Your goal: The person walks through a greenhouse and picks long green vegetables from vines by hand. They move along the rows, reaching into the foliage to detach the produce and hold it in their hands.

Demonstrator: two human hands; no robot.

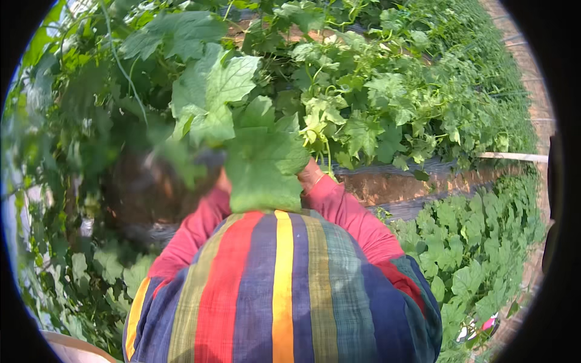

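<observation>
A broad green gourd-like leaf [268, 168] hangs right in front of my chest and covers most of both hands. Of my left hand [224, 181], only a sliver by the wrist shows at the leaf's left edge. My right hand [310, 174] shows its wrist and heel beside the leaf's right edge, with the fingers hidden behind foliage. Whether either hand grips anything cannot be seen. Paler lobed leaves [218, 97] rise just beyond, and thin curling vine stems [327, 152] hang near my right wrist.
Dense vines [399, 86] fill the far side, and another leafy row [467, 236] grows at the right. Between them runs bare soil [395, 186] edged with plastic film [408, 208]. A string [122, 68] hangs at upper left. A pale pole [513, 156] juts in from the right.
</observation>
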